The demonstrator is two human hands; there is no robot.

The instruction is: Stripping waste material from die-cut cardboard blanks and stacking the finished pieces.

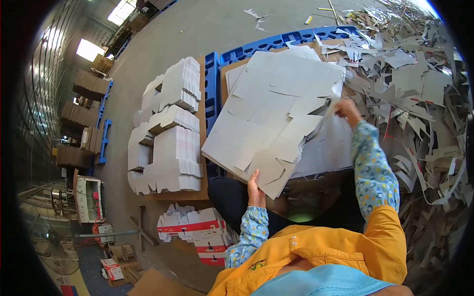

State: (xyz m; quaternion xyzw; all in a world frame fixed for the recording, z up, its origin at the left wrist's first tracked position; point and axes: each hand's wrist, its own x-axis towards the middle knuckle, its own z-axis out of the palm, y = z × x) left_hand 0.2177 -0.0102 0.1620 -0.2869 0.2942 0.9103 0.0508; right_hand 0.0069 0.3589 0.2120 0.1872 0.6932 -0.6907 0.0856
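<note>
While my left hand (255, 190) grips the stack of grey die-cut cardboard sheets (274, 116), my right hand (347, 109) pinches its far edge; next probably stripping waste trim.

A single wide fisheye camera is sitting on the person's head and looking steeply down over the yellow-jacketed chest, so the forearms are rising from the lower edge. It is hanging close above the large grey die-cut cardboard sheet stack (276, 113) lying on the blue plastic pallet (276, 42). Straight edges are bending toward the dark round rim, where the grey concrete warehouse floor (197, 29) is curving away at the top.
</note>
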